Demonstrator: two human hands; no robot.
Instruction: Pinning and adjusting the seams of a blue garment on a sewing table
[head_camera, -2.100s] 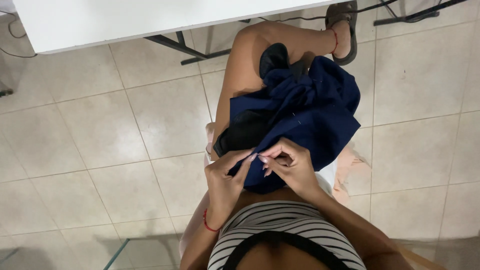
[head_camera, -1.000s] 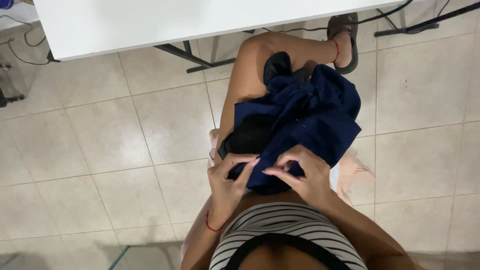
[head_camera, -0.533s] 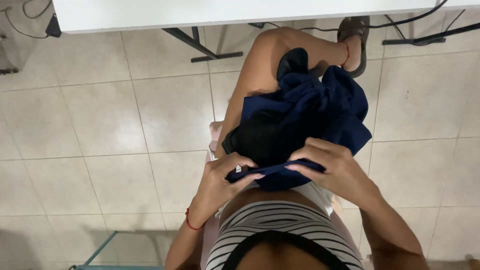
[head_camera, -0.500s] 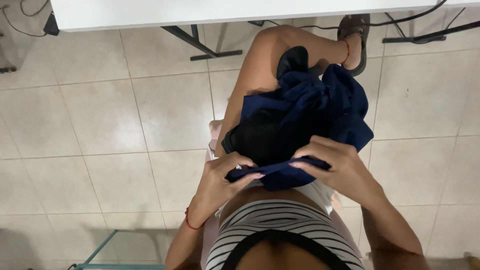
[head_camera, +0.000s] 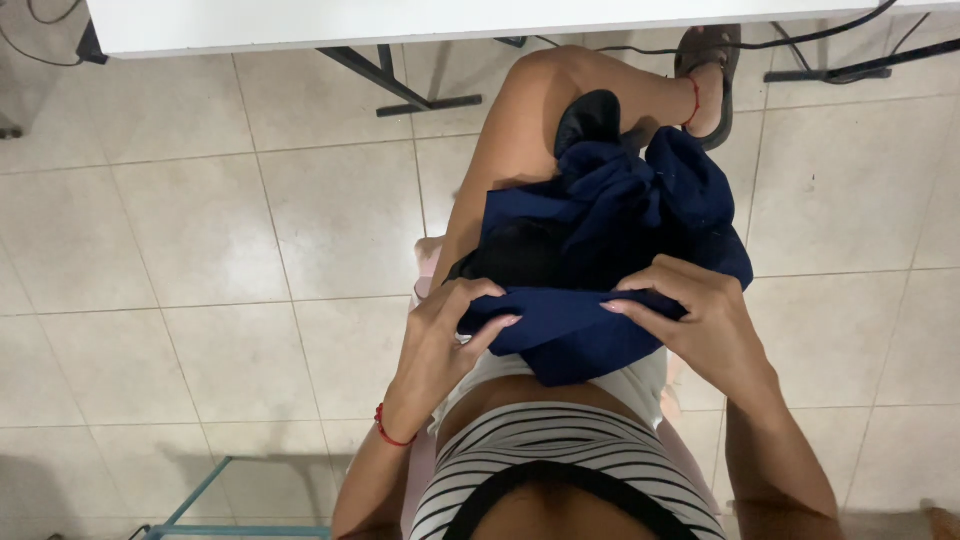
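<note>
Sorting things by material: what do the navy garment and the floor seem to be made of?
The navy garment, gripped by left hand and right hand, looks like soft matte woven cloth: it folds and bunches. The floor looks like glazed ceramic tile: faint sheen, grout lines.

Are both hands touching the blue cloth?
Touching. The head view shows the left hand and the right hand each pinching the folded edge of the dark blue cloth on the lap.

Left hand (head_camera: 445, 335), right hand (head_camera: 690, 320): both hands over lap, fingers curled, pinching.
</note>
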